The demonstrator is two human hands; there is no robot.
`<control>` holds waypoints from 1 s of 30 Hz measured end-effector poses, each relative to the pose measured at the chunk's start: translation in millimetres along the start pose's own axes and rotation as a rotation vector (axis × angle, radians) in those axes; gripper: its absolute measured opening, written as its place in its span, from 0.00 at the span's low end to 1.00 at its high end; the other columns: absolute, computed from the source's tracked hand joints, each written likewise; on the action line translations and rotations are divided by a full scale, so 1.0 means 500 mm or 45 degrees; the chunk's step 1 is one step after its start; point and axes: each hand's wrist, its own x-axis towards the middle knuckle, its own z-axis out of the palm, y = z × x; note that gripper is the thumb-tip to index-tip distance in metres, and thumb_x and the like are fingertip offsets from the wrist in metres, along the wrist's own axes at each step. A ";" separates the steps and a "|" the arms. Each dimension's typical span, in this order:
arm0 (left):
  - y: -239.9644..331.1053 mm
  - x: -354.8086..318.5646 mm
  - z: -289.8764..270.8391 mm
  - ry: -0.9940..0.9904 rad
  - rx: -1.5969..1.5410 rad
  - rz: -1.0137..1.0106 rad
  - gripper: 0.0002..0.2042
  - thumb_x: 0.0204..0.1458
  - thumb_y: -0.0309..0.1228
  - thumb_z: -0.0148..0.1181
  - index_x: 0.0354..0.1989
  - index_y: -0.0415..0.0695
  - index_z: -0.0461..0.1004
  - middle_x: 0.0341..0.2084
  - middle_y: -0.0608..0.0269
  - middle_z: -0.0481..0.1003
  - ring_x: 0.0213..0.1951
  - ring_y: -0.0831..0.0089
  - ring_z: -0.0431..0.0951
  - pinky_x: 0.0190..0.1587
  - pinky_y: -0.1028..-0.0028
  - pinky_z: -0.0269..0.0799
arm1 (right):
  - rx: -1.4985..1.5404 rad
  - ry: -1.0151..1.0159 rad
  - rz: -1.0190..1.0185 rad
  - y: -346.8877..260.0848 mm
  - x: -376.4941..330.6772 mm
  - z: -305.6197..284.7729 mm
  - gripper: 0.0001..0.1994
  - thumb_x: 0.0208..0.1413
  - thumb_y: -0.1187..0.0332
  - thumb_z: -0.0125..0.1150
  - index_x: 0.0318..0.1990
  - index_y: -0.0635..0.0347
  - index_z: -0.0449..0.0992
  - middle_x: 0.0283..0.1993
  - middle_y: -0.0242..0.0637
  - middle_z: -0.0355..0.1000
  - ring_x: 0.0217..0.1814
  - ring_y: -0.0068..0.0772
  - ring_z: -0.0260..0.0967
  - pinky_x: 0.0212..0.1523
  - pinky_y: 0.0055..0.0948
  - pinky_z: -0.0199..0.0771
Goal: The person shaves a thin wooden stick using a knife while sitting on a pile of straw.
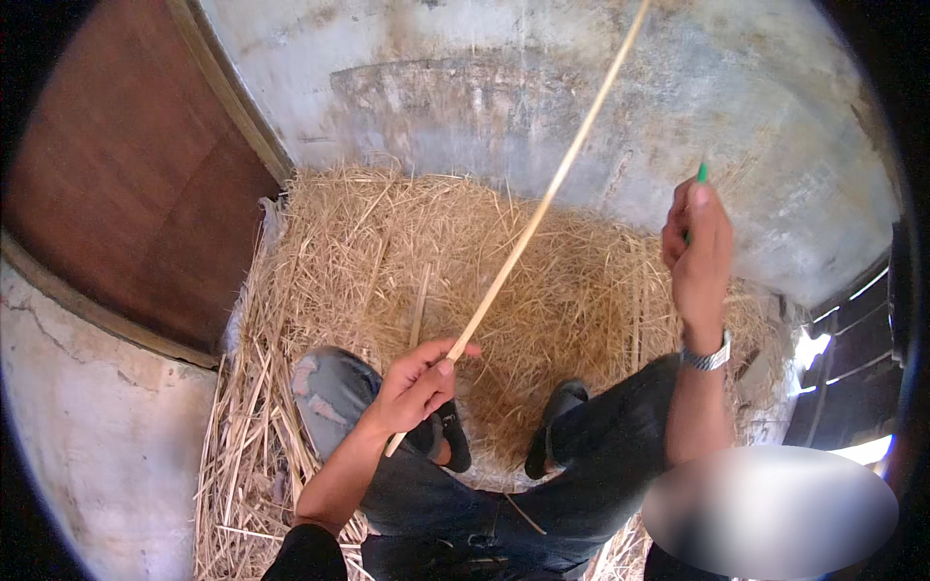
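Remotely, I'm seeing the left hand point(415, 387) gripping a pale stick point(529, 229), the right hand point(701, 250) clasping a green object point(702, 172).

Loose straw point(572, 300) lies thick before me against a pale, stained wall point(465, 107); a reddish-brown panel point(126, 174) in a wooden frame point(234, 92) stands at my left, dark slats point(862, 339) at my right.
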 end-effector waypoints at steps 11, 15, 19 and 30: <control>0.043 -0.197 0.098 0.155 0.124 0.117 0.18 0.70 0.32 0.47 0.62 0.35 0.68 0.18 0.75 0.63 0.18 0.87 0.61 0.21 0.83 0.54 | 0.337 0.118 0.424 -0.024 -0.391 -0.049 0.18 0.73 0.49 0.42 0.39 0.54 0.64 0.23 0.21 0.53 0.20 0.12 0.48 0.17 0.16 0.48; 0.024 -0.260 0.129 0.176 0.132 0.124 0.18 0.71 0.34 0.46 0.60 0.34 0.69 0.13 0.74 0.63 0.13 0.88 0.58 0.18 0.82 0.51 | 0.217 0.043 0.514 -0.032 -0.495 -0.074 0.22 0.73 0.46 0.41 0.34 0.54 0.65 0.20 0.21 0.54 0.18 0.13 0.49 0.17 0.17 0.47; -0.010 -0.274 0.140 0.140 0.098 0.068 0.17 0.70 0.33 0.47 0.59 0.33 0.69 0.14 0.74 0.61 0.14 0.87 0.58 0.18 0.82 0.51 | -0.011 -0.252 0.442 0.009 -0.568 -0.066 0.24 0.71 0.49 0.47 0.30 0.61 0.71 0.17 0.32 0.58 0.17 0.23 0.57 0.18 0.29 0.54; -0.087 -0.254 0.175 0.209 0.112 -0.140 0.16 0.70 0.32 0.48 0.59 0.38 0.72 0.20 0.76 0.62 0.21 0.88 0.60 0.23 0.82 0.55 | -0.369 -0.674 0.254 -0.001 -0.544 -0.001 0.21 0.67 0.55 0.55 0.33 0.69 0.74 0.20 0.56 0.67 0.23 0.60 0.69 0.27 0.45 0.66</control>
